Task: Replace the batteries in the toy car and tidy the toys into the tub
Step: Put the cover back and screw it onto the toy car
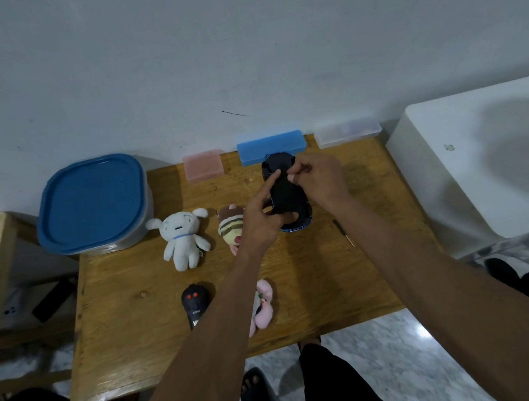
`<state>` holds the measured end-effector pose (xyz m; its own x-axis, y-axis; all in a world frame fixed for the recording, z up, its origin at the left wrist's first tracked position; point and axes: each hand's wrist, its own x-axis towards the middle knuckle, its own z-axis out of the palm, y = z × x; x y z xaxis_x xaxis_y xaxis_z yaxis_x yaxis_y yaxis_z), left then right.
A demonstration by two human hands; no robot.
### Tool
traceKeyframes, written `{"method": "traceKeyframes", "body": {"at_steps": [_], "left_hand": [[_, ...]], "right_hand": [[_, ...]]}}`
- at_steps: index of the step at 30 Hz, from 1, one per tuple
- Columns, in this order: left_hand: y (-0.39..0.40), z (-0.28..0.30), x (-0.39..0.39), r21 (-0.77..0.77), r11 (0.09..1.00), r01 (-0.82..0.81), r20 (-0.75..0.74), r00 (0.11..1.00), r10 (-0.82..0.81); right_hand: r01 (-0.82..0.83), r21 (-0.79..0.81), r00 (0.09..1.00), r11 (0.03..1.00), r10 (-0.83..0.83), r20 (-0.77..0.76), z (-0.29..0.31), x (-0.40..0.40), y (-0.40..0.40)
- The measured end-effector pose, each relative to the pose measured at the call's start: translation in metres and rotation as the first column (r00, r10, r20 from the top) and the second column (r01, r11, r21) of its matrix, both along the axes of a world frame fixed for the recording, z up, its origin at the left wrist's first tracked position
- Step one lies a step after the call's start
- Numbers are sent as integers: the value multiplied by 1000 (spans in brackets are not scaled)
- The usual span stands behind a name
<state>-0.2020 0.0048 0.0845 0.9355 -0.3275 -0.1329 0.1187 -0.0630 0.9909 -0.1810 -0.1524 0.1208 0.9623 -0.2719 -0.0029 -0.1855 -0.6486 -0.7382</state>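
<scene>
Between both hands [260, 216] [316, 176], the upturned toy car [284, 190].

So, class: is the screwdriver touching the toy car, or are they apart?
Apart. The head view shows the screwdriver lying on the table right of the car, with bare wood between them.

Probably a room in a home: a small wooden table [306, 297] against a plain white wall [232, 49], marble-patterned floor tiles [401, 352], soft toys [183, 239], and a lidded storage tub [94, 206] far left.
</scene>
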Motion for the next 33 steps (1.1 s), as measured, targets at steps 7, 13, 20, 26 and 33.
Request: {"method": "traceKeyframes", "body": {"at_steps": [7,13,20,26,33], "left_hand": [[-3,4,3,-16,1000,1,22,1000,-1],[-7,3,4,14,1000,16,25,1000,-16],[-8,-1,6,-18,1000,-15,-43,999,14],[-11,-3,8,0,1000,9,-76,997,-9],[-16,-13,5,5,999,31,-84,996,-31]], "right_hand": [[131,170,991,977,-125,-50,6,6,-2],[189,193,981,963,-176,-82,5,6,-6],[398,235,917,887,-378,-125,-22,-22,-23],[383,-30,858,923,-367,-360,-71,-62,-45],[277,-237,840,931,-354,-410,-98,-89,-50]]}}
